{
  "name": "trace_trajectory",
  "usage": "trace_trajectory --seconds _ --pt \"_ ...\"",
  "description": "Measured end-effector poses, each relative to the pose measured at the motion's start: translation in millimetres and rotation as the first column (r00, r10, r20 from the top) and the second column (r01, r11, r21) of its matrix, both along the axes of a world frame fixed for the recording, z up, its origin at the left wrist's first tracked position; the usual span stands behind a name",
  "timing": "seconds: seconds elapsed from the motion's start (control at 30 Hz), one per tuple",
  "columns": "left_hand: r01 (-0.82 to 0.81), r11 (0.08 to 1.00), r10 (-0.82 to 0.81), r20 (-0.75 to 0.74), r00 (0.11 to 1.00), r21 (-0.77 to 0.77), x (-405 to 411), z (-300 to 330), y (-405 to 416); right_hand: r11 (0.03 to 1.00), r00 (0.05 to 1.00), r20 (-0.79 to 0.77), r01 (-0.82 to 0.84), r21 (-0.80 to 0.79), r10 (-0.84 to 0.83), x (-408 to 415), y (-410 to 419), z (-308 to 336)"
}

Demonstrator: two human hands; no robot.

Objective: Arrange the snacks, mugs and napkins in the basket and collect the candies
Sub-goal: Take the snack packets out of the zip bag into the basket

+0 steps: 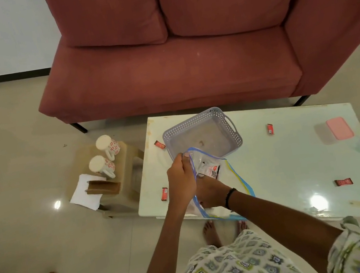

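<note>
Evidently light, limp and slippery, the clear zip bag point(215, 178) of snack packets lies on the worktop point(287, 165) just before the basket point(200, 132), the left hand point(181, 182) pinching its mouth open, the right hand point(210, 193) reaching inside, grip hidden.

**Soft indoor light, glare on the glass, blur at the edges**

Dim, warm light is filling the room from overhead. A round white hotspot is glaring off the pale glossy glass-topped table point(299, 163) near its front right corner, and a smaller one is shining on the shiny beige tiled floor point(33, 222) beside the low stool. Shadows are lying faint and soft-edged. The wide lens is bending the rust-red fabric sofa point(185, 63) outward toward the corners. The patterned white-and-green garment point(245, 266) at the bottom is smearing with motion blur, and fine detail overall is looking slightly soft and compressed.
</note>
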State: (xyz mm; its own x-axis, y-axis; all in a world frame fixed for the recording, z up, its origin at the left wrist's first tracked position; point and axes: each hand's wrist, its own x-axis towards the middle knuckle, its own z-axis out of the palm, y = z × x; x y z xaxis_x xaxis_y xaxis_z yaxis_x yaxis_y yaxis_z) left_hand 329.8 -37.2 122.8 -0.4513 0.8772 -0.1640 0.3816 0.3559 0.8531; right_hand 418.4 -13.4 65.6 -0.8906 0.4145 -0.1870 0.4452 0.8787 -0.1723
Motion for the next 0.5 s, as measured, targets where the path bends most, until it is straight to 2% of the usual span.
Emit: trace_trajectory --seconds 0.1,0.23,0.3,0.37,0.5 --pt "-0.011 0.999 0.009 -0.064 0.998 -0.032 -4 2 4 0.994 0.999 0.052 -0.002 -0.105 0.007 10 17 4" --pt "-0.054 0.997 0.049 -0.085 0.995 -0.057 -8 2 11 0.922 0.959 -0.039 0.258 -0.287 -0.28 40 40 22" --pt "-0.079 0.994 0.074 -0.059 0.995 -0.078 -8 0 18 0.799 0.879 -0.099 0.37 -0.474 -0.466 59 52 43" --pt "-0.097 0.99 0.094 -0.031 0.995 -0.102 -5 -1 26 0.602 0.76 -0.109 0.408 -0.687 -0.64 76 63 65" --pt "-0.141 0.985 0.145 0.036 0.989 -0.1 5 2 46 0.317 0.597 -0.029 0.384 -0.867 -0.801 95 82 83"
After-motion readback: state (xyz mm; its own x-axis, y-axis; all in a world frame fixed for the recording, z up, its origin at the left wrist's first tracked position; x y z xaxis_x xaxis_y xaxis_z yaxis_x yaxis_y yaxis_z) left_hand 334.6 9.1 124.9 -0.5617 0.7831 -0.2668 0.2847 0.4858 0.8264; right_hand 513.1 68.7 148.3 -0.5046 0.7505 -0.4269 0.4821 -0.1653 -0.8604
